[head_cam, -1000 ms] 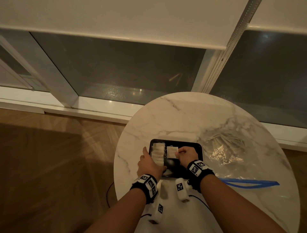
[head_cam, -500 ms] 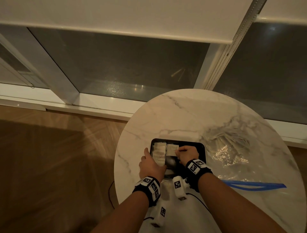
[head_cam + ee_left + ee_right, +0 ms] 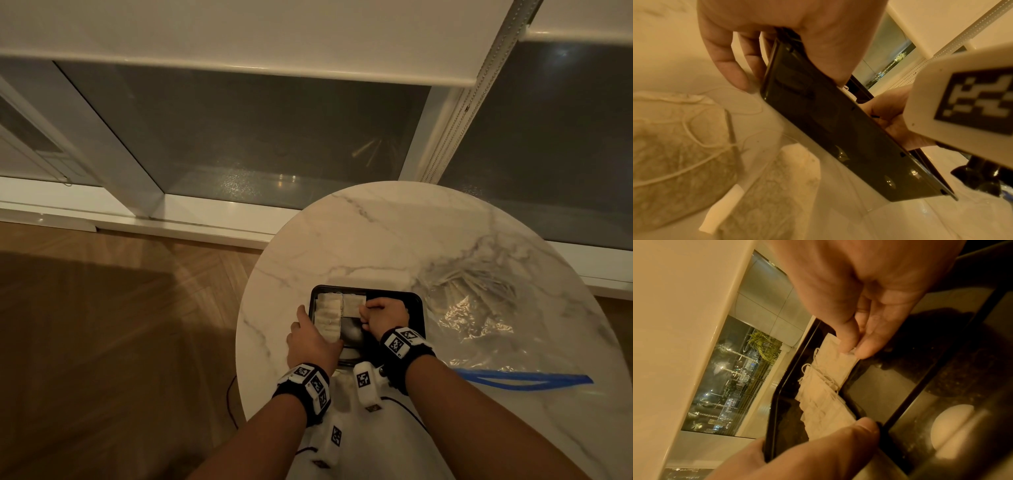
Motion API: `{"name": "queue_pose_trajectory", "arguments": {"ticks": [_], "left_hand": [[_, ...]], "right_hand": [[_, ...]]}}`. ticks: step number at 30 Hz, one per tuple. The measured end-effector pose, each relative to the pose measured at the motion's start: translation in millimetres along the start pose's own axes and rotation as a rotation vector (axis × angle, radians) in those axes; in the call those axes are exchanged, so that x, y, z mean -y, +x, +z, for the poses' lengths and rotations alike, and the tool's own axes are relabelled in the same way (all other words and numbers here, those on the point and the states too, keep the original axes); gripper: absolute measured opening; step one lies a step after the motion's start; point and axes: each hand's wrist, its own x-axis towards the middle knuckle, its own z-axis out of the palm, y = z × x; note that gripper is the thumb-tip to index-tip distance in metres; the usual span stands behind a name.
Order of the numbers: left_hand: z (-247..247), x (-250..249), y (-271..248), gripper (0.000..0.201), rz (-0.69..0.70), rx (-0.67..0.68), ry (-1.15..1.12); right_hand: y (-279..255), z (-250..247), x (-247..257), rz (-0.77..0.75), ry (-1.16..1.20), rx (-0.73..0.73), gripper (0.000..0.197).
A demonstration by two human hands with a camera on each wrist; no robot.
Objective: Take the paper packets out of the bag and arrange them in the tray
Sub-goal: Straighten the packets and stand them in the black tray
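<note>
A black tray (image 3: 416, 301) is sitting at the lower centre of the head view, on a round marble counter (image 3: 376, 233). The left hand (image 3: 310, 339) is gripping the tray's left edge: the left wrist view shows the fingers curling down the outer side of the rim while the thumb is lying over the top. A row of paper packets (image 3: 328, 317) is lying overlapped along the tray's left side (strings are trailing from several of them in the right wrist view).

The right hand (image 3: 383, 313) is pinching one further packet (image 3: 835, 363) by its near corner between thumb and fingertip. That packet is lying in the tray's upper middle part in the head view, just beside the row and touching it. The remaining floor of the tray is showing bare and glossy.

A clear plastic bag (image 3: 479, 308) is lying crumpled to the right of the tray, with more packets showing dimly through it near its upper part. Its blue zip strip (image 3: 524, 380) is running across the lower right of the head view.

Two loose packets (image 3: 684, 154) are appearing at the lower left of the left wrist view, blurred; what they are resting on cannot be told.
</note>
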Motion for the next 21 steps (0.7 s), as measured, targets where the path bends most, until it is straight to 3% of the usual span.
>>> {"name": "queue_pose_trajectory", "arguments": {"ticks": [6, 21], "left_hand": [[-0.6, 0.1, 0.4, 0.109, 0.002, 0.002, 0.005], [-9.6, -11.8, -3.9, 0.121, -0.072, -0.016, 0.072]], "right_hand": [[-1.9, -0.7, 1.2, -0.023, 0.035, -0.017, 0.027], [-7.0, -5.8, 9.3, 0.011, 0.000, 0.021, 0.015]]}}
